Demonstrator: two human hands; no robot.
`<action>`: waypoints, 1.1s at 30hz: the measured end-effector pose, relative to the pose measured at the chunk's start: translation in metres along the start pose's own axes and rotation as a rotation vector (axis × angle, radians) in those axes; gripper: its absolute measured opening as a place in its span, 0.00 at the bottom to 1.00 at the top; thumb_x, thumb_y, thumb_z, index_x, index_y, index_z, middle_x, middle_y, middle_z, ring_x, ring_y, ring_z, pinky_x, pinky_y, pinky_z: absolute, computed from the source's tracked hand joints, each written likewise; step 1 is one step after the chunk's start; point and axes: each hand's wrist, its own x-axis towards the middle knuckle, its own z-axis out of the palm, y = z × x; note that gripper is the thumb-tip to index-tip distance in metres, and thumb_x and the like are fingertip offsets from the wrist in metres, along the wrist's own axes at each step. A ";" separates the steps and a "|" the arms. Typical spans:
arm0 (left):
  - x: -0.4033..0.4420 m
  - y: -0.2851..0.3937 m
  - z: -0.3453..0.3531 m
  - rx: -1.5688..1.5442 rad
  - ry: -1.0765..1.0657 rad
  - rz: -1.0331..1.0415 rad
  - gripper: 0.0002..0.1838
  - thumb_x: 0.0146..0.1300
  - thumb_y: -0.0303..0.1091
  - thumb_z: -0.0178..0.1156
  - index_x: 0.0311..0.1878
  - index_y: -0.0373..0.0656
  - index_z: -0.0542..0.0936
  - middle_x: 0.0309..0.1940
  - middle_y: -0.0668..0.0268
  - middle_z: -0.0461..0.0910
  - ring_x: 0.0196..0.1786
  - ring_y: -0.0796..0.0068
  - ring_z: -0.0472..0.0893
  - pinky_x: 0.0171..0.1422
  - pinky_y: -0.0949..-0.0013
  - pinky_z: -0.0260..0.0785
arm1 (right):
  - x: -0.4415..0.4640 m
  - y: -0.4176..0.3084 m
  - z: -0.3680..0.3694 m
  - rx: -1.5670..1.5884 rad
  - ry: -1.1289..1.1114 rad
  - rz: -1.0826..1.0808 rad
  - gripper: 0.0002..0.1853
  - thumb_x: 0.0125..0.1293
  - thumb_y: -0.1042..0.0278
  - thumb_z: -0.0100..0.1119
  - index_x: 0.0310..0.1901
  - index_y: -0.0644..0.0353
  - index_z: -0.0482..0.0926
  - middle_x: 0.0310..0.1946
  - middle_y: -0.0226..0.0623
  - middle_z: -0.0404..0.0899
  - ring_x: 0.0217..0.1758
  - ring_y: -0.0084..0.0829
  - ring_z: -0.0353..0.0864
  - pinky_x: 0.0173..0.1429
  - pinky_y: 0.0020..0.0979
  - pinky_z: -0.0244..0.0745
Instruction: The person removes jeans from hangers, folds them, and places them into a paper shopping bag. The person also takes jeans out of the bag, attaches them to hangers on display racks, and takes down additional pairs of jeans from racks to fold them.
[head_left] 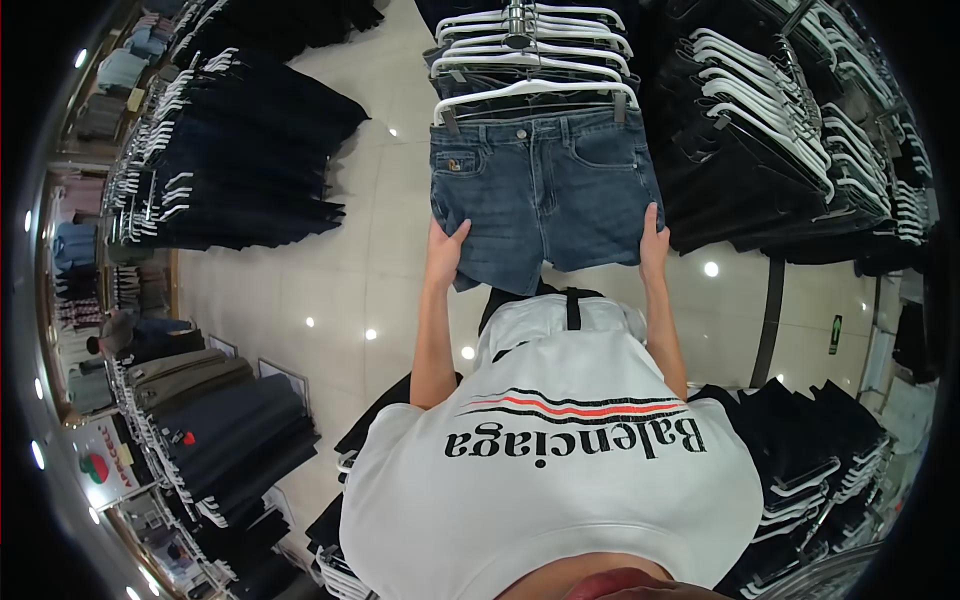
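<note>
A pair of blue denim shorts (540, 195) hangs by clips from a white hanger (535, 90) at the front of a rack. At the lower left side of the shorts, my left hand (447, 245) pinches the edge with its thumb on the front. My right hand (654, 240) grips the opposite side edge, its thumb also on the front and its other fingers hidden behind the cloth. Both hands are level with the lower half of the shorts, which are spread flat between them.
More white hangers (530, 45) with dark garments stand behind the shorts. Racks of dark trousers are at the left (240, 150) and right (760, 150). Folded-over garments (230, 420) hang at the lower left, near a person (120, 332). Tiled floor (330, 290) lies between the racks.
</note>
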 end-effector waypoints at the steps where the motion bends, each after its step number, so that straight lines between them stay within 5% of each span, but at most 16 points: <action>1: 0.003 -0.008 -0.003 0.003 -0.004 0.008 0.21 0.73 0.35 0.66 0.62 0.30 0.79 0.58 0.56 0.85 0.62 0.65 0.82 0.68 0.62 0.73 | 0.000 0.002 -0.003 0.044 -0.061 0.002 0.27 0.79 0.45 0.59 0.39 0.67 0.83 0.35 0.24 0.79 0.39 0.18 0.72 0.48 0.26 0.70; 5: 0.004 -0.014 0.008 0.178 0.059 -0.076 0.24 0.79 0.42 0.59 0.62 0.28 0.79 0.57 0.57 0.85 0.59 0.67 0.82 0.66 0.62 0.73 | -0.018 -0.003 0.002 0.196 -0.215 -0.024 0.24 0.82 0.50 0.55 0.56 0.70 0.81 0.52 0.33 0.83 0.55 0.22 0.78 0.63 0.26 0.70; 9: 0.002 -0.008 0.013 0.249 0.217 -0.241 0.30 0.81 0.51 0.54 0.60 0.25 0.80 0.54 0.54 0.86 0.55 0.68 0.83 0.62 0.63 0.73 | -0.019 0.013 0.001 0.151 -0.243 -0.126 0.23 0.81 0.54 0.57 0.64 0.66 0.76 0.57 0.31 0.80 0.58 0.23 0.76 0.66 0.28 0.69; 15: -0.012 0.003 0.014 0.283 0.104 0.066 0.30 0.81 0.51 0.54 0.57 0.23 0.80 0.52 0.52 0.86 0.55 0.66 0.83 0.62 0.64 0.74 | -0.020 0.035 -0.012 -0.135 -0.147 -0.095 0.25 0.77 0.63 0.61 0.67 0.69 0.68 0.58 0.44 0.79 0.62 0.33 0.77 0.70 0.34 0.68; 20: -0.035 0.020 0.041 -0.072 0.176 -0.014 0.28 0.81 0.47 0.56 0.61 0.25 0.78 0.57 0.53 0.84 0.57 0.67 0.82 0.63 0.65 0.73 | -0.020 0.062 -0.001 -0.620 0.111 -0.512 0.21 0.71 0.72 0.61 0.64 0.64 0.71 0.55 0.53 0.78 0.61 0.47 0.79 0.69 0.40 0.70; 23: -0.051 0.029 0.055 -0.265 0.175 -0.013 0.26 0.80 0.44 0.59 0.65 0.26 0.75 0.60 0.55 0.82 0.59 0.68 0.81 0.65 0.66 0.73 | -0.049 -0.020 0.030 -0.686 0.120 -0.738 0.20 0.71 0.75 0.60 0.63 0.64 0.72 0.53 0.52 0.79 0.59 0.47 0.80 0.66 0.42 0.73; 27: -0.084 0.051 0.071 -0.117 0.167 0.185 0.26 0.78 0.40 0.61 0.67 0.28 0.73 0.62 0.56 0.80 0.61 0.69 0.80 0.67 0.66 0.72 | -0.061 -0.108 0.093 -0.098 -0.398 -0.668 0.19 0.77 0.71 0.56 0.65 0.64 0.71 0.45 0.44 0.86 0.49 0.35 0.86 0.56 0.36 0.80; 29: -0.109 0.071 0.082 -0.025 0.131 0.251 0.22 0.78 0.41 0.62 0.59 0.26 0.79 0.57 0.56 0.85 0.61 0.69 0.80 0.68 0.66 0.70 | -0.054 -0.130 0.133 0.098 -0.497 -0.582 0.20 0.81 0.66 0.55 0.69 0.61 0.69 0.47 0.40 0.87 0.50 0.29 0.86 0.57 0.31 0.78; 33: -0.145 0.085 0.083 0.299 -0.223 0.283 0.19 0.72 0.34 0.66 0.60 0.32 0.82 0.43 0.53 0.87 0.47 0.62 0.85 0.55 0.64 0.74 | -0.043 -0.186 0.180 0.025 -0.827 -0.164 0.29 0.81 0.39 0.45 0.74 0.44 0.68 0.57 0.43 0.82 0.45 0.28 0.83 0.50 0.30 0.77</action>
